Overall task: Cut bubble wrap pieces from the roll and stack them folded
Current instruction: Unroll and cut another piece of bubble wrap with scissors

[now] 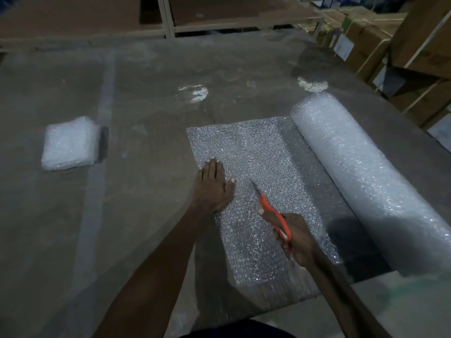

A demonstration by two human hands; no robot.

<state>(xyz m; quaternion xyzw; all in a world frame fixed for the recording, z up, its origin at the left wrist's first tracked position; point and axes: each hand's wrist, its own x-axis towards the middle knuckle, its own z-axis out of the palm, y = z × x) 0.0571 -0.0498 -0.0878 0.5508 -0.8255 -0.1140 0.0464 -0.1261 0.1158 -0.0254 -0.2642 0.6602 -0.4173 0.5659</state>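
Right hand [296, 237] gripping scissors [271, 211], left hand [213, 184] flat on sheet [263, 152], roll [366, 176] alongside

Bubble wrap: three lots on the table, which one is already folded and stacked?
The small folded stack at far left, lying apart from both hands. The unrolled sheet lies flat under the left hand; the roll is still wound, at right.
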